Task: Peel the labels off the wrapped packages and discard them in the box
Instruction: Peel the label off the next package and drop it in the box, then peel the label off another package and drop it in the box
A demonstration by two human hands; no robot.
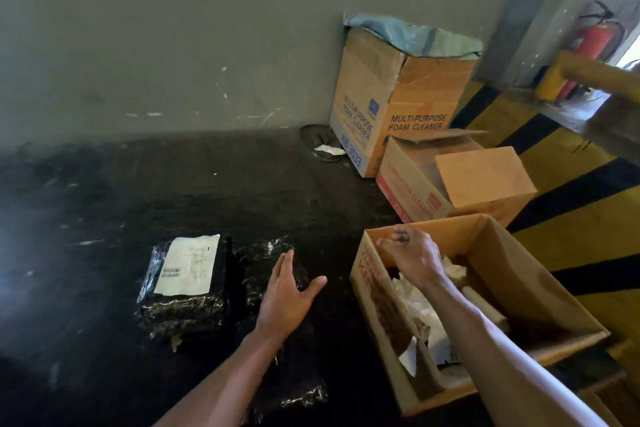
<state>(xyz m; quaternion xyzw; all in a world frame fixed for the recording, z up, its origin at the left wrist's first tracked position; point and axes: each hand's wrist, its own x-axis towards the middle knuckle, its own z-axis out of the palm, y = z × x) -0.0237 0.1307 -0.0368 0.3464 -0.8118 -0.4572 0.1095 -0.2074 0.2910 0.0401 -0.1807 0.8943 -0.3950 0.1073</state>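
Observation:
Two packages wrapped in black film lie on the dark floor. The left package (183, 302) carries a white label (188, 263) on its top. The package beside it (273, 256) shows no label, and my left hand (287, 295) rests flat on it with fingers spread. Right of them stands an open cardboard box (502, 243) holding crumpled white labels (420, 308). My right hand (412, 253) hovers over the box's near left corner, fingers curled; nothing shows in it.
A tall foam cleaner carton (391, 107) with a blue bag on top stands against the grey wall. A smaller open carton (450, 180) sits behind the discard box. Yellow and black floor stripes run along the right. A red fire extinguisher (592, 42) hangs far right.

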